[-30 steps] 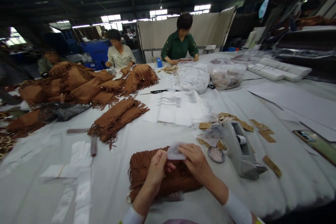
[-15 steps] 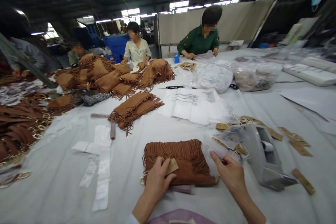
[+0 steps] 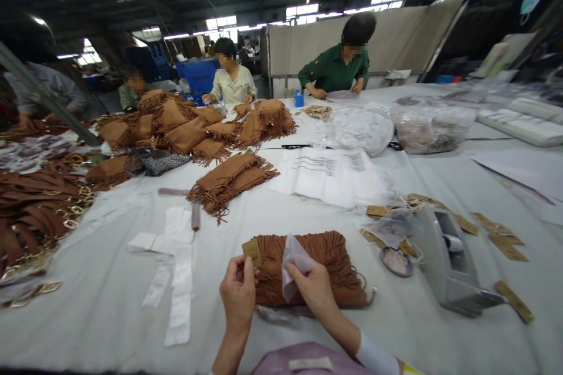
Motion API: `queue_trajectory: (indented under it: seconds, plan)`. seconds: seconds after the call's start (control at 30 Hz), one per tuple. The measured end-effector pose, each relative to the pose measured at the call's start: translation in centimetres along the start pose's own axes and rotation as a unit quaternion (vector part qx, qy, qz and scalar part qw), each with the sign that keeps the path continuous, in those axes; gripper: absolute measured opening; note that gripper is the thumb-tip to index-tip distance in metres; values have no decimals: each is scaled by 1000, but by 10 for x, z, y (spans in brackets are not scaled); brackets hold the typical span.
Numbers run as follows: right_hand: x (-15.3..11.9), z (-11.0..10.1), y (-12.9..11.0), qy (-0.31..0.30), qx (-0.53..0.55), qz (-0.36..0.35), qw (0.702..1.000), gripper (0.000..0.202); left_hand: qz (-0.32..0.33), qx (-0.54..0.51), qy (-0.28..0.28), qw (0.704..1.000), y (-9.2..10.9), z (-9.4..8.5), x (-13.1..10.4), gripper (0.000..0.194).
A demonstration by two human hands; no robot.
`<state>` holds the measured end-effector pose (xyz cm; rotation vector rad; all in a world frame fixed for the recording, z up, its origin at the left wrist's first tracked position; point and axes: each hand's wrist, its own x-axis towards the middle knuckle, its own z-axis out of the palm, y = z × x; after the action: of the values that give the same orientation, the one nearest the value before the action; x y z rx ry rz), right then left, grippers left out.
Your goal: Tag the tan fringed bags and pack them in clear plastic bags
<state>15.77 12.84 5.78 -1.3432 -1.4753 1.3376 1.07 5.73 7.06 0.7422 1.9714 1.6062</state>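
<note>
A brown fringed bag lies flat on the table in front of me. At its left end my left hand is closed, pinching a small tan hang tag that stands up from its fingers. My right hand is over the middle of the bag, its thumb and fingers closed on a small translucent plastic bag with print on it. Under the near edge of the fringed bag a bit of clear wrapped material sticks out.
Right of the bag stand a grey tape dispenser, a round dark-rimmed dish and several tan tags. White strips lie to the left. Beyond are more fringed bags, brown straps, filled plastic bags and co-workers.
My right hand has moved left with the plastic bag, from beside the fringed bag to over its middle. My left hand has shifted left and raised the hang tag to the bag's left end.
</note>
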Motion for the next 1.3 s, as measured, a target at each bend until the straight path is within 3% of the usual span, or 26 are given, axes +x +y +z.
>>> queue_trajectory:
  seconds: [0.13,0.2,0.27,0.37,0.47,0.57,0.67,0.7,0.93,1.03,1.13,1.2,1.3]
  plan:
    - [-8,38,10,-118,157,91,976,39,44,46,40,997,-6,-5,3,36]
    - [-11,45,14,-153,215,121,957,44,56,63,42,996,-10,-5,2,33]
    - [-11,46,15,-156,219,114,956,45,67,75,39,994,-14,-5,-1,32]
    - [-9,38,13,-139,119,46,982,37,67,78,39,994,-20,-5,-2,32]
    - [-10,29,8,-137,-67,-111,982,27,38,55,56,996,-24,-8,1,35]
    - [-15,26,10,-136,-251,-281,916,25,11,1,59,998,-26,-9,6,39]
    - [-17,28,16,-135,-369,-388,834,16,-1,-31,49,998,-27,-9,8,40]
    - [-16,28,17,-130,-390,-412,813,4,-1,-32,51,998,-27,-9,7,41]
    - [3,-6,-6,-116,-403,-548,724,20,50,37,126,990,-17,-15,7,36]
    - [13,-20,-3,-130,-407,-554,714,21,66,43,134,988,-14,-15,8,34]
    - [19,-22,12,-142,-415,-533,724,18,93,73,110,987,-15,-12,6,30]
    - [19,-20,21,-146,-412,-520,734,17,146,88,74,983,-17,-7,5,25]
    - [16,-16,28,-152,-400,-499,754,15,259,124,-31,958,-21,3,5,17]
